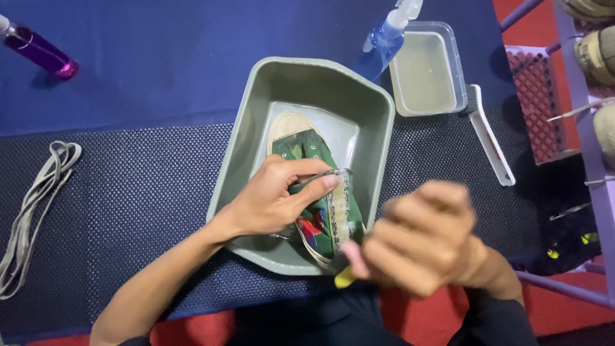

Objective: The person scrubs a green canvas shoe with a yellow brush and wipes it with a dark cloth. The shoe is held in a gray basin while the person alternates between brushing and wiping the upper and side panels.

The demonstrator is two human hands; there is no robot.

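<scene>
1. The left hand (272,198), at the centre of the frame, grips the green shoe (318,192) by its side, thumb pressed along the edge.
2. The shoe lies inside the grey tub (256,109) at mid-frame.
3. The right hand (419,240), lower right, is blurred and clenched around something yellow (344,277); what it is cannot be told.
4. A spray bottle (386,35), a clear container (428,69) and a white brush (490,136) sit in the upper right; laces (32,211) lie at far left.

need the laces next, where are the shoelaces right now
In the head view the shoelaces lie bunched on the dark mat at the far left, well apart from the grey tub.
</scene>
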